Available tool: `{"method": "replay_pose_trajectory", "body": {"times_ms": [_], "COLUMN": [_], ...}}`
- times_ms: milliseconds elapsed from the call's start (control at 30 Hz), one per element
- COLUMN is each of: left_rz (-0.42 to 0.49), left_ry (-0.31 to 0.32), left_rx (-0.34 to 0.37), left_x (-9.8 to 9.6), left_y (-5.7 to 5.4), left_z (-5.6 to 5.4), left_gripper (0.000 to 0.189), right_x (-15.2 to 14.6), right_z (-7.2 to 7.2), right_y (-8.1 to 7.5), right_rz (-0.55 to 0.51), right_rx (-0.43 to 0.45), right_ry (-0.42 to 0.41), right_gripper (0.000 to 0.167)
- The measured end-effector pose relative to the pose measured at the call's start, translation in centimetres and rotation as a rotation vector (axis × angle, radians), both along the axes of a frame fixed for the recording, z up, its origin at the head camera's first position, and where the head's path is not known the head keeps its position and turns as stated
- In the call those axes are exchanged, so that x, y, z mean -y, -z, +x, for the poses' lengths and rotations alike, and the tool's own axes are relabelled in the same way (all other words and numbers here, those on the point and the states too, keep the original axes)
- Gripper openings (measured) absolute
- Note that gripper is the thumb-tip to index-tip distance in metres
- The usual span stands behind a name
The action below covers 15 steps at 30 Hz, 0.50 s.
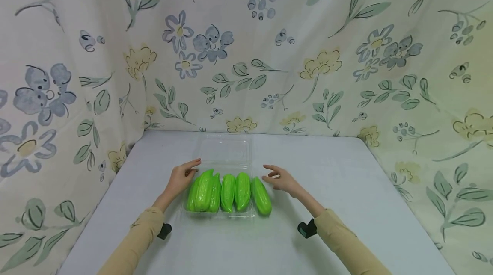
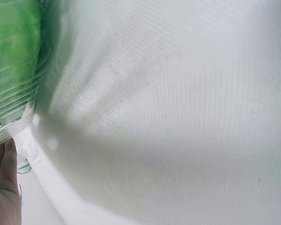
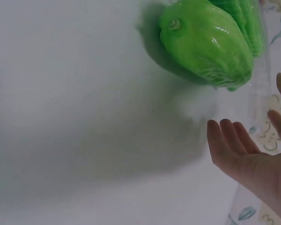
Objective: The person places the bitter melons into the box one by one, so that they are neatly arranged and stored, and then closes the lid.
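Note:
A clear plastic clamshell box (image 1: 240, 215) lies with its lid (image 1: 225, 150) folded back on the table. Several glossy, bright green gourd-like vegetables (image 1: 228, 191) fill its base side by side, one lying on top at the left. One more green gourd (image 1: 262, 196) lies just outside the right wall, leaning toward it; the right wrist view shows its stem end (image 3: 174, 24). My left hand (image 1: 182, 178) is at the box's left side, its straight fingers (image 2: 8, 164) against the ribbed wall. Above and right of the loose gourd, my right hand (image 1: 284, 181) hovers with spread fingers, holding nothing.
The box stands on a white table (image 1: 327, 172) near the middle. A floral curtain (image 1: 246, 52) hangs behind the table and along both sides. Dark wrist-worn devices (image 1: 307, 228) sit below both sleeves.

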<state>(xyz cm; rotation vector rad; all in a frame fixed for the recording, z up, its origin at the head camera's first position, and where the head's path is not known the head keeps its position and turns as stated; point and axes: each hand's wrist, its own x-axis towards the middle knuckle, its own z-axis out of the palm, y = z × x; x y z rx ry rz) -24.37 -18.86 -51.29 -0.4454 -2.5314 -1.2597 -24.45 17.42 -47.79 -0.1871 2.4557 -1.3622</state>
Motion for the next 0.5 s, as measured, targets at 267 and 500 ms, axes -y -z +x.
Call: {"method": "replay_pose_trajectory", "body": {"times_ms": [267,500], "left_rz": [-0.004,-0.01], "left_ry": [-0.003,-0.013], "left_rx": [0.004,0.016], "left_x": [0.05,0.0], "left_y": [0.09,0.03], "left_z": [-0.04,0.04], "left_gripper": [0.036,0.037], "right_x": [0.02,0.04], "right_z": [0.27,0.49], "right_y": [0.6,0.67], "right_rz": [-0.006,-0.031], "right_rx": [0.073,0.12], "right_ry": [-0.162,-0.275], "right_gripper": [0.058,0.063]}}
